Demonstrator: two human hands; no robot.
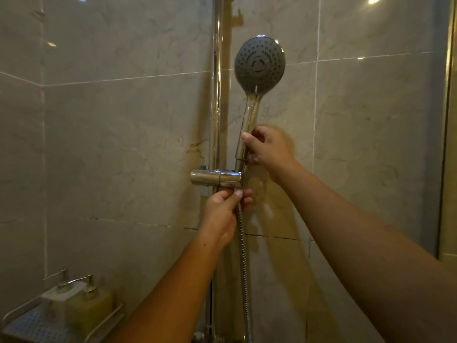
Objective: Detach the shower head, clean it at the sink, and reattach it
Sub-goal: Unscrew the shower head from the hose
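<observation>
Far left, low: wire shelf (14, 315) mounted in the corner of the tiled wall (123, 144). On it, two pump bottles side by side and touching: white bottle (55, 300) toward the shelf's left, yellowish bottle (91, 308) toward its right front edge. Labels not readable.

Centre: chrome riser rail (217, 107), vertical, running out of view at the top and down behind the left forearm. Clamped across it, chrome holder (215, 178), lying level, its right end jutting past the rail.

Just under the holder's right end: left hand (222, 211), reaching up from below. Thumb and fingertips pinching the top of the metal hose (243, 256), right where it meets the underside of the holder. Hose hanging straight down from there, out of the bottom edge.

Right of the rail: shower head (259, 61), upright, dark grey spray face turned to the camera, chrome handle running down into the holder's right end. Seated in the holder, not lifted clear.

On the lower handle, just above the holder: right hand (267, 152), slightly blurred. Thumb across the front of the handle, fingers curled round behind it, gripping.

Far right: vertical metal frame strip (445, 120) along the edge of the wall.
</observation>
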